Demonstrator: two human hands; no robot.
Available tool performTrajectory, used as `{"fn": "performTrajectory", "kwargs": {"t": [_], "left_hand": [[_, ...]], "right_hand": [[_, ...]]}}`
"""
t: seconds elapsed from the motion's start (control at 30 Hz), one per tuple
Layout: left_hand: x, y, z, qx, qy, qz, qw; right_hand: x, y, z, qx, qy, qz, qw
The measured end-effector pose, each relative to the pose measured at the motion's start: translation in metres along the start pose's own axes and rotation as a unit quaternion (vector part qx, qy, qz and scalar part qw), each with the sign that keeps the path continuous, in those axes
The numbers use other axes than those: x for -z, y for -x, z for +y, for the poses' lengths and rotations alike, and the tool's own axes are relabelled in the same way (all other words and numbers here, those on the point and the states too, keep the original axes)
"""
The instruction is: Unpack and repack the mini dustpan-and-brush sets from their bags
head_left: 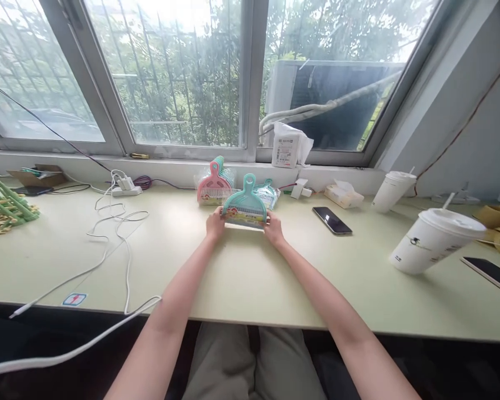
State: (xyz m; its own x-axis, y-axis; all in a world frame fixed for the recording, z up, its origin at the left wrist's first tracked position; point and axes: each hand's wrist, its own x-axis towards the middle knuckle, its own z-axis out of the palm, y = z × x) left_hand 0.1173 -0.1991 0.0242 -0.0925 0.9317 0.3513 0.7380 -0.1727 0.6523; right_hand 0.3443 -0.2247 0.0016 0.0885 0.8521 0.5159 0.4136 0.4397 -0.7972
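Head view, nearest first: my lap in grey trousers (250,361) below the table edge, 2 bare forearms reaching forward over the pale green table (241,278). Left hand (215,224) and right hand (274,229) each grip 1 end of the teal dustpan pack (245,206); fingers curled and clamped on its lower corners, thumbs on top. The pack stands nearly upright on the table, mid-depth, just in front of the window sill, handle up.

Doing this hold well, my call: keep both grips even so the pack stays square, and press on the card label edge, not the thin plastic wrap, which would likely crumple.

Counts:
- Dustpan packs: 1 teal in hand, 1 pink pack (211,186) behind left, 1 more teal pack (267,193) behind right. A further teal one may sit behind the pink; too overlapped to be sure.
- Paper cups with lids: 2, near cup (435,240) and far cup (392,190), both right.
- Phones: 1 dark phone (331,220) flat beside the right hand, plus 1 dark slab (489,273) at the far right edge.
- White cables (116,233): at least 2, trailing left from a charger block (125,186).
- Tissue pack (343,194): 1.
- White bag on sill (289,145): 1.
- Green bundle (6,206) far left: 1.
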Motion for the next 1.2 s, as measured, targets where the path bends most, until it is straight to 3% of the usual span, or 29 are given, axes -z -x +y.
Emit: {"fn": "performTrajectory", "kwargs": {"t": [0.13,0.27,0.33,0.5,0.63,0.73,0.83,0.9,0.97,1.03,1.13,1.2], "left_hand": [[0.021,-0.035,-0.056,0.048,-0.019,0.036,0.998],[0.019,-0.071,-0.09,0.066,0.031,0.06,0.996],[0.012,-0.088,-0.097,0.063,0.037,0.097,0.993],[-0.002,-0.122,-0.102,0.077,0.071,0.255,0.961],[-0.011,-0.138,-0.107,0.108,0.153,0.19,0.964],[-0.013,-0.139,-0.11,0.104,0.158,0.187,0.964],[-0.01,-0.132,-0.109,0.101,0.14,0.218,0.961],[-0.006,-0.127,-0.106,0.096,0.121,0.237,0.959],[-0.002,-0.121,-0.102,0.077,0.1,0.256,0.958],[0.002,-0.114,-0.096,0.043,0.078,0.284,0.955],[0.008,-0.096,-0.084,-0.024,0.045,0.323,0.945],[0.011,-0.081,-0.074,-0.068,0.024,0.323,0.944]], "right_hand": [[-0.068,-0.03,-0.005,0.061,0.063,-0.046,0.995],[-0.113,-0.057,-0.005,0.043,0.137,-0.076,0.987],[-0.123,-0.071,-0.003,0.04,0.197,-0.064,0.978],[-0.136,-0.102,0.004,0.029,0.304,-0.024,0.952],[-0.142,-0.116,0.013,0.027,0.31,-0.025,0.95],[-0.133,-0.119,0.014,0.012,0.289,0.031,0.957],[-0.108,-0.12,0.017,-0.057,0.269,0.169,0.947],[-0.084,-0.121,0.025,-0.149,0.267,0.266,0.914],[-0.058,-0.121,0.038,-0.254,0.273,0.316,0.873],[-0.032,-0.118,0.053,-0.312,0.279,0.28,0.864],[0.002,-0.11,0.068,-0.298,0.278,0.197,0.892],[0.019,-0.101,0.07,-0.285,0.252,0.178,0.907]]}}
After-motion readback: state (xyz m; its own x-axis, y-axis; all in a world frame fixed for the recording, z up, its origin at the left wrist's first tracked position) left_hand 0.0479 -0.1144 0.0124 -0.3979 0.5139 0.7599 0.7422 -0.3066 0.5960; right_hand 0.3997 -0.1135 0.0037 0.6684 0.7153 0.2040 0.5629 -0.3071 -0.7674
